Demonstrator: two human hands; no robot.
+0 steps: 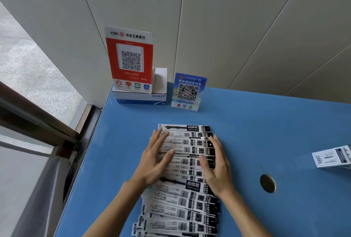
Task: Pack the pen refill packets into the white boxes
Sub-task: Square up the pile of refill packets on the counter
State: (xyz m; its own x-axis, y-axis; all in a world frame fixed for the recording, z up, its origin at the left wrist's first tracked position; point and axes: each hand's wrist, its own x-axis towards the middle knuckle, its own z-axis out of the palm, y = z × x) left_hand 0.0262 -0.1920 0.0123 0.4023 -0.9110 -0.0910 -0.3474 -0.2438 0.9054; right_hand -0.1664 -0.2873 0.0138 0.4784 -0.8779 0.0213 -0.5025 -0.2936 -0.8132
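Writing: red sign (129, 60) reads ICBC; box (140, 97) reads CHNT.
Your hands: left hand (155, 158) and right hand (216, 164) flat, fingers spread, on refill packets (187, 195).
Bench (266, 132): white box (332, 158) at right edge.

The scene is evenly and softly lit, perhaps by daylight from the window (28, 62) at left, shadows are faint, wall lines are bowed by wide-angle distortion, and slight softness is seen throughout.

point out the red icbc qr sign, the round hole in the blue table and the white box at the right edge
red ICBC QR sign (131, 60): head view, QR panel
round hole in the blue table (268, 183): head view, centre
white printed box (331, 158): head view, top face
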